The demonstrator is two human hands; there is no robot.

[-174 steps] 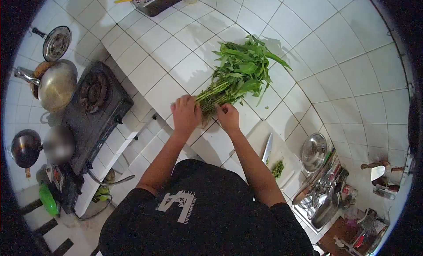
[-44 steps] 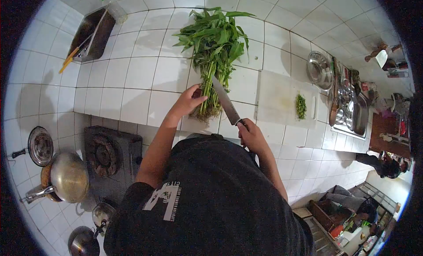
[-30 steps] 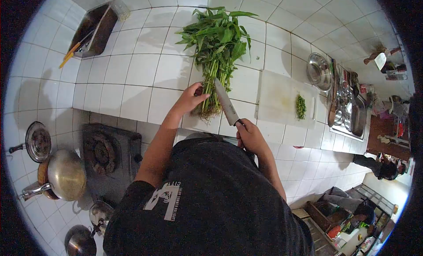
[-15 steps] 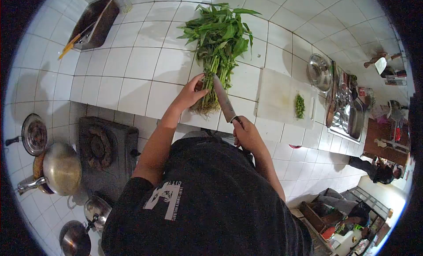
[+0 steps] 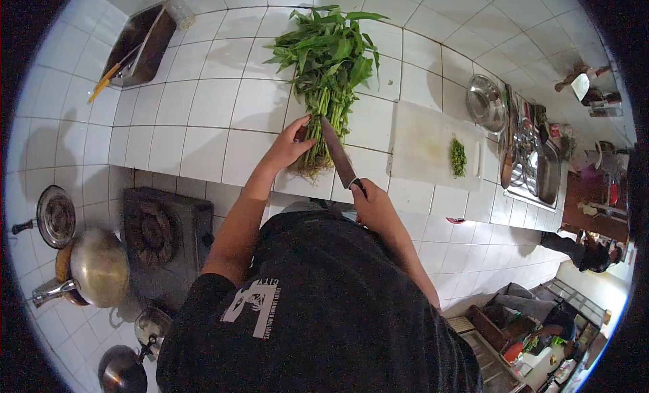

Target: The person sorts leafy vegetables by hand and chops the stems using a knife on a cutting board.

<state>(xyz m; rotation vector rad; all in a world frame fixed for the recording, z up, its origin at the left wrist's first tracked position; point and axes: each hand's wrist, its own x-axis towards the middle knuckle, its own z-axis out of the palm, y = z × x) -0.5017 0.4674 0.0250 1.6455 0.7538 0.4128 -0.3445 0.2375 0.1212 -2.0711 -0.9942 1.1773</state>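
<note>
A bunch of leafy greens [image 5: 329,62] lies on the white tiled counter [image 5: 260,110], leaves toward the wall and roots toward my body. My left hand [image 5: 289,146] is wrapped round the left side of the stems, just above the roots. In my right hand [image 5: 373,202] is the black handle of a knife [image 5: 340,153]. The blade slants up and left, its tip at the stems beside my left fingers. Right of the bunch, a translucent cutting board [image 5: 426,146] bears a small pile of chopped greens [image 5: 458,156].
A metal bowl [image 5: 487,104] and a rack of utensils [image 5: 524,150] stand at the right. A deep metal tray [image 5: 150,48] sits at the back left. Below it are a black stove [image 5: 165,241] and hanging pans [image 5: 100,268]. Another person [image 5: 588,252] is at the far right.
Since the earliest frame, my right hand has left the stems and taken hold of the knife. Over the last second both hands stay nearly in place, with the blade shifting slightly at the stems.
</note>
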